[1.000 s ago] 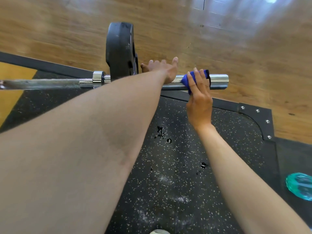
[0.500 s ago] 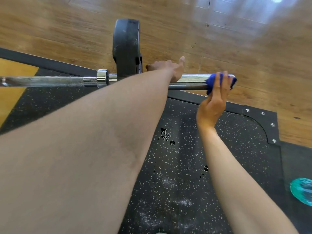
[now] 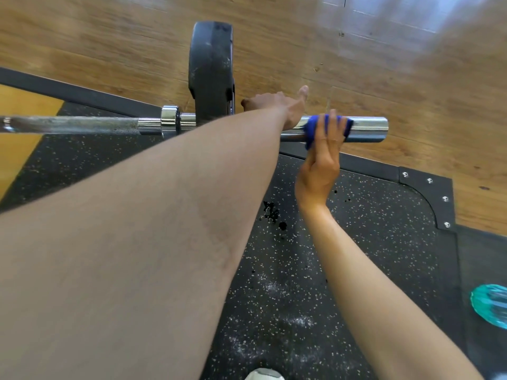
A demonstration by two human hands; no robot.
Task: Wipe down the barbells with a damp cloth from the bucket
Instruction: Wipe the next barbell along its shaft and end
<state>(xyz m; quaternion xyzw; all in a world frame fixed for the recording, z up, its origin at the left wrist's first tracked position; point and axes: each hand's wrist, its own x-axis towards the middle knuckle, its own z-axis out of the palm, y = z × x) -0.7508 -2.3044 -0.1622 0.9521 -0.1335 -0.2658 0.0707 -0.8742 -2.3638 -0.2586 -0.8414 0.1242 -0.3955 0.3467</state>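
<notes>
Barbell [image 3: 367, 128] lies across a speckled rubber floor mat [image 3: 370, 229], one black plate [image 3: 211, 72] mounted. Left hand [image 3: 277, 105] rests over the chrome sleeve beside the plate; right hand [image 3: 325, 157] wraps a blue cloth [image 3: 312, 130] around the sleeve.

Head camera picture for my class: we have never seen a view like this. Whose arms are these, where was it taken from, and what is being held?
There is no machine here. A person wears a camera on the head, so you look down along their own arms. The left hand rests on the chrome sleeve of a barbell, beside a black weight plate. The right hand presses a blue cloth around that sleeve. Below lies a speckled black rubber mat, with wooden floor beyond. A teal object shows at the right edge; what it is cannot be told.
</notes>
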